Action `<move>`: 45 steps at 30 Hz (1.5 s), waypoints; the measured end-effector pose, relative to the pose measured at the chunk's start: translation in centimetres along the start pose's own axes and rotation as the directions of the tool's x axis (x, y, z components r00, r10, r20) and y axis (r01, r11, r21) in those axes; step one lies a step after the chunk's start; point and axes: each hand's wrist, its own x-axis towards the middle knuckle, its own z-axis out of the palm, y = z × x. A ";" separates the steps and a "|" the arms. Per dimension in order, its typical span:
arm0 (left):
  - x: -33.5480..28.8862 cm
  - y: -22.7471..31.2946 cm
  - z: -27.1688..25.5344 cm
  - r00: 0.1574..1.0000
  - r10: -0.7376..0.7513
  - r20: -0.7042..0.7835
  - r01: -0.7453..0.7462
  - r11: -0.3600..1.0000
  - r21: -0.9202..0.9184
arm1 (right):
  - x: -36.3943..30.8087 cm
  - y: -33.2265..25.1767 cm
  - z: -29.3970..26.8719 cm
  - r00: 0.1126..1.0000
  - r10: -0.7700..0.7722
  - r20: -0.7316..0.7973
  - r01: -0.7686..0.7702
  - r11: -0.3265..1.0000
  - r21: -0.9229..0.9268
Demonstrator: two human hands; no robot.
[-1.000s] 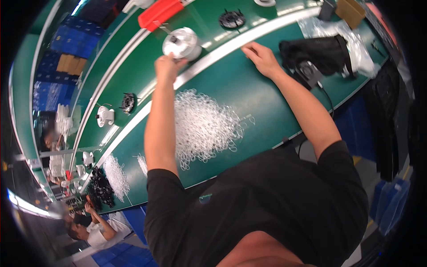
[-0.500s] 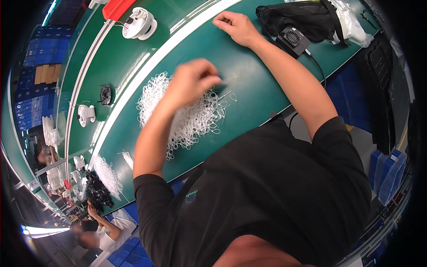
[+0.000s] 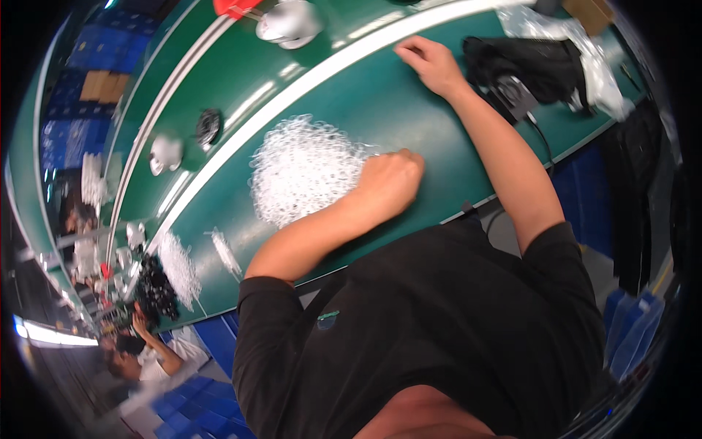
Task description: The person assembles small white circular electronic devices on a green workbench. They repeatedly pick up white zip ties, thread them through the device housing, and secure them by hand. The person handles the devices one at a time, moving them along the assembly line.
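A heap of small white loops [image 3: 300,175], like looped plastic ties, lies on the green worktable [image 3: 351,95]. At the heap's right edge is my left hand [image 3: 391,184], its fingers curled under into a fist; the back of the hand hides whatever is in them. My right hand [image 3: 436,67] rests farther off to the right, near the white strip along the table. Its thumb and fingers are curled together, and anything between them is too small or hidden to make out.
Right of my right hand lie a black mesh bag [image 3: 526,66], a black device with a cable [image 3: 514,96] and clear plastic wrap [image 3: 603,80]. A white bundle [image 3: 225,252] and another white pile [image 3: 178,271] lie left. White fan-like units [image 3: 287,23] stand beyond the strip. A co-worker [image 3: 157,358] sits far left.
My left hand has moved from above the heap to its right side, nearer to me, and its fingers have curled in. The view has shifted; my right hand keeps nearly the same pose.
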 end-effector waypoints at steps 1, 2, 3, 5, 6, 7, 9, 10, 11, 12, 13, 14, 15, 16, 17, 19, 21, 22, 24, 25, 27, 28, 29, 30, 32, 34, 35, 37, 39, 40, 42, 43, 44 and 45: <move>0.0 0.1 -0.1 1.000 0.004 0.001 -0.004 1.000 0.025 | 0.1 0.0 0.0 1.000 0.009 0.011 -0.009 1.000 0.009; 0.0 0.1 -0.1 1.000 0.010 0.004 -0.010 0.999 0.049 | 0.2 0.2 -0.2 1.000 0.018 0.020 -0.018 1.000 0.015; 0.1 0.2 -0.2 0.999 0.042 -0.010 -0.041 0.998 0.056 | 0.3 0.4 -0.3 1.000 0.022 0.016 -0.022 1.000 0.021; -0.1 0.2 0.6 0.993 0.081 -0.082 -0.074 0.994 0.083 | 0.2 0.5 -0.3 0.999 0.039 0.024 -0.040 0.999 0.034; -0.2 0.3 0.8 0.991 0.097 -0.096 -0.086 0.989 0.118 | 0.3 0.2 -0.5 0.999 0.047 0.027 -0.048 0.998 0.036; -0.4 0.4 0.8 0.987 0.115 -0.108 -0.098 0.983 0.154 | 0.4 0.0 -0.4 0.998 0.056 0.037 -0.058 0.997 0.054; -0.5 0.3 1.2 0.972 0.186 -0.140 -0.155 0.966 0.209 | 0.2 -0.1 -0.4 0.995 0.088 0.040 -0.091 0.993 0.078; -0.6 0.1 1.2 0.966 0.197 -0.165 -0.165 0.968 0.188 | 0.3 -0.3 -0.3 0.996 0.085 0.037 -0.088 0.992 0.086; -0.8 0.1 1.1 0.959 0.211 -0.187 -0.181 0.969 0.167 | 0.2 -0.4 -0.3 0.996 0.085 0.032 -0.088 0.992 0.093; -0.8 0.0 0.8 0.951 0.225 -0.209 -0.198 0.969 0.145 | 0.2 -0.4 -0.2 0.996 0.086 0.026 -0.088 0.991 0.100; -0.9 -0.3 0.4 0.955 0.201 -0.217 -0.195 0.980 0.051 | 0.3 -0.1 -0.1 0.996 0.089 0.032 -0.092 0.991 0.094; -1.2 -0.6 -0.1 0.958 0.178 -0.223 -0.193 0.980 -0.046 | 0.3 -0.1 0.0 0.996 0.081 0.030 -0.084 0.992 0.097; -1.4 -0.9 -0.8 0.962 0.156 -0.226 -0.191 0.971 -0.142 | 0.3 -0.2 0.1 0.997 0.073 0.027 -0.076 0.992 0.101; -1.6 -1.2 -1.6 0.966 0.109 -0.233 -0.162 0.961 -0.222 | 0.3 -0.3 0.1 0.998 0.066 0.026 -0.068 0.992 0.105; -1.6 -1.7 -2.5 0.970 0.062 -0.234 -0.132 0.945 -0.300 | 0.2 0.0 0.0 0.997 0.075 0.023 -0.077 0.992 0.101; -2.3 -3.0 -4.0 0.957 0.015 -0.289 -0.124 0.923 -0.363 | 0.2 0.3 -0.1 0.996 0.085 0.030 -0.087 0.992 0.095; -3.4 -3.4 -5.8 0.949 -0.213 -0.234 0.008 0.756 -0.654 | 0.2 0.4 -0.1 0.997 0.069 0.041 -0.072 0.994 0.082; -3.8 -3.7 -6.5 0.932 -0.312 -0.184 0.058 0.630 -0.774 | 0.2 0.6 -0.2 0.997 0.062 0.046 -0.065 0.995 0.076; -4.7 -5.1 -6.4 0.907 -0.372 -0.198 0.043 0.549 -0.835 | 0.6 1.1 -0.1 0.995 0.070 0.071 -0.075 0.995 0.071; -5.1 -5.7 -6.3 0.899 -0.398 -0.185 0.043 0.499 -0.866 | 0.4 1.4 -0.3 0.995 0.069 0.071 -0.074 0.995 0.066; -5.8 -7.2 -5.6 0.884 -0.405 -0.235 -0.065 0.393 -0.917 | 0.6 1.6 -0.4 0.996 0.053 0.071 -0.056 0.997 0.050; -6.2 -7.5 -5.9 0.878 -0.421 -0.229 -0.092 0.321 -0.943 | 0.5 1.7 -0.5 0.997 0.046 0.066 -0.048 0.998 0.030; -6.7 -7.6 -6.3 0.874 -0.432 -0.221 -0.123 0.245 -0.962 | 0.5 1.7 -0.5 0.997 0.039 0.073 -0.042 0.998 0.042; -7.1 -7.8 -6.6 0.873 -0.439 -0.211 -0.153 0.164 -0.974 | 0.5 1.8 -0.6 0.996 0.036 0.078 -0.040 0.998 0.052; -8.2 -8.5 -7.3 0.854 -0.472 -0.219 -0.204 0.083 -0.975 | 0.7 1.8 -0.4 0.996 0.028 0.084 -0.033 0.998 0.061; -9.4 -9.7 -7.9 0.843 -0.490 -0.224 -0.235 0.040 -0.971 | 0.6 1.9 -0.4 0.996 0.028 0.079 -0.032 0.998 0.054; -9.8 -10.3 -8.0 0.807 -0.514 -0.290 -0.295 0.074 -0.953 | 0.4 1.9 -0.5 0.996 0.028 0.083 -0.033 0.998 0.056; -11.0 -12.1 -9.1 0.719 -0.594 -0.362 -0.387 0.090 -0.918 | 0.6 1.8 -0.1 0.996 0.019 0.084 -0.021 0.999 0.032; -12.2 -14.7 -10.3 0.597 -0.691 -0.407 -0.468 0.111 -0.877 | 0.0 1.5 -0.5 0.996 0.019 0.088 -0.018 1.000 -0.006; -12.9 -16.4 -11.1 0.514 -0.749 -0.418 -0.502 0.132 -0.854 | -0.1 1.1 -0.2 0.995 0.018 0.095 -0.016 1.000 -0.026; -14.6 -20.5 -12.7 0.311 -0.813 -0.492 -0.493 0.305 -0.815 | 0.0 0.7 -0.1 0.995 0.011 0.096 -0.006 0.999 -0.049; -15.8 -23.4 -13.2 0.199 -0.864 -0.462 -0.428 0.347 -0.835 | 0.0 0.7 0.0 0.996 0.000 0.087 0.003 0.999 -0.038; -16.8 -26.1 -14.0 0.101 -0.908 -0.407 -0.408 0.336 -0.849 | 0.0 0.8 0.1 0.997 -0.012 0.071 0.014 1.000 -0.025; -18.2 -29.5 -14.1 -0.002 -0.922 -0.388 -0.351 0.364 -0.863 | 0.1 1.0 0.2 0.998 -0.005 0.067 0.007 0.999 -0.031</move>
